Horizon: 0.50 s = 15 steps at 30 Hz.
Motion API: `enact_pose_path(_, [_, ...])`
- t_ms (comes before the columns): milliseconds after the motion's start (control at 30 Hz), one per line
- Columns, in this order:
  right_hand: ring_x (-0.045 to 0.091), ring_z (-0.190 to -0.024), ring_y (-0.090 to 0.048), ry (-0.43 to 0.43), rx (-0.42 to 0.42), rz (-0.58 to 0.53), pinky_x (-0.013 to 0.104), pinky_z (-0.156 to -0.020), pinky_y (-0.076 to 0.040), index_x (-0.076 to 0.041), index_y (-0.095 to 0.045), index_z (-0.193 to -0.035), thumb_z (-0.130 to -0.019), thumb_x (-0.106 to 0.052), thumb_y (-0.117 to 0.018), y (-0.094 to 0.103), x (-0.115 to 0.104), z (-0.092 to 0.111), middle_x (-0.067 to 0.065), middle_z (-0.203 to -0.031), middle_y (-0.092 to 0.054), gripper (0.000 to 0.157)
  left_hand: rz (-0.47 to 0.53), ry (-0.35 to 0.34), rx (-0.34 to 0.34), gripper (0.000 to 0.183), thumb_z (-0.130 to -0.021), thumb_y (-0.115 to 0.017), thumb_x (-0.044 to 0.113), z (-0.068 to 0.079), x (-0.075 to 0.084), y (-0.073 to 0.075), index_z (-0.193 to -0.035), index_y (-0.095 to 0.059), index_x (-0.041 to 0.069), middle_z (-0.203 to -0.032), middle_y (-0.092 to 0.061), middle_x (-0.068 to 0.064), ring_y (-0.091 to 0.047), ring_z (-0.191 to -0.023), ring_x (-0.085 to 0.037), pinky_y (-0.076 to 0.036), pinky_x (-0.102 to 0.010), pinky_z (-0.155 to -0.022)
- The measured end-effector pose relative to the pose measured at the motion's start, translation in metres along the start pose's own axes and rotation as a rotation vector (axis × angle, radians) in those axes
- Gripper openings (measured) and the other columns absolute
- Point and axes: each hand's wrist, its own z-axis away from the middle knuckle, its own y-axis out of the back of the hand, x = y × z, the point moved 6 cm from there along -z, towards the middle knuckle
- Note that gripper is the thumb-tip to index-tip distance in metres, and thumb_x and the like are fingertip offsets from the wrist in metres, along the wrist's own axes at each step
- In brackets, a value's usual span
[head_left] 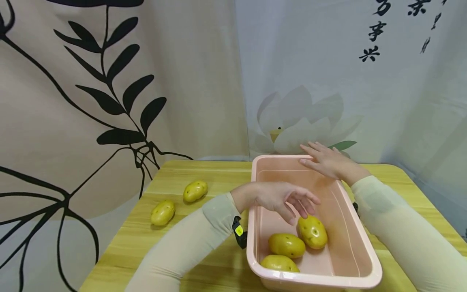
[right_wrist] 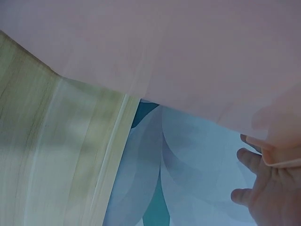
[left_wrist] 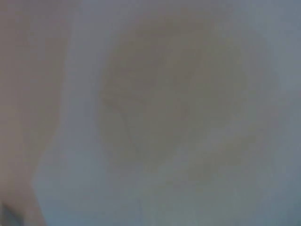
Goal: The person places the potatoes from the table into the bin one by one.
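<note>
Head view: a pink bin stood on a wood-grain surface, its long side running away from the person. Left hand was over the bin's interior, reaching in across its left side; fingers loosely bent and apart, nothing gripped. The fingertips lay just above or against the farthest potato in the bin; contact could not be told from this angle. Right hand rested at the bin's far right corner, fingers extended and spread, the grasp wide, holding no potato.

Contents of bin: three yellow potatoes in all, grouped at the near end. The middle potato lay just left of the farthest one; the nearest potato sat by the near wall, partly hidden by the rim.

Outside, left of the bin: two more on the surface, a farther potato and a left potato, near each other but apart.

Behind: cloth backdrop with black leaf print. Right wrist view showed the bin's outer wall and the fingers at its rim. Left wrist view: blurred, unreadable.
</note>
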Motion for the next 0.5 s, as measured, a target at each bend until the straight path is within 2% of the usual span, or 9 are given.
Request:
enact_pose_path(167, [0.034, -0.136, -0.005, 0.002, -0.002, 0.004, 0.067, -0.098, -0.004, -0.023, -0.022, -0.146, -0.088, -0.065, -0.030, -0.0012, 0.0021, -0.0001, 0.012, -0.150, -0.014, 0.072, 0.019, -0.007, 0.004, 0.071, -0.076, -0.059, -0.019, 0.0000, 0.0003, -0.0007, -0.138, -0.031, 0.002, -0.125, -0.047, -0.019, -0.052, -0.108, -0.026, -0.047, -0.040, -0.087])
enact_pose_path(500, [0.033, -0.136, -0.006, 0.001, 0.000, 0.019, 0.067, -0.098, -0.005, -0.023, -0.022, -0.146, -0.088, -0.065, -0.030, -0.0002, 0.0023, -0.0004, 0.011, -0.150, -0.015, 0.072, -0.011, -0.046, 0.005, 0.069, -0.077, -0.058, -0.020, -0.0006, 0.0035, -0.0007, -0.138, -0.030, -0.001, -0.127, -0.045, -0.022, -0.051, -0.110, -0.028, -0.045, -0.041, -0.089])
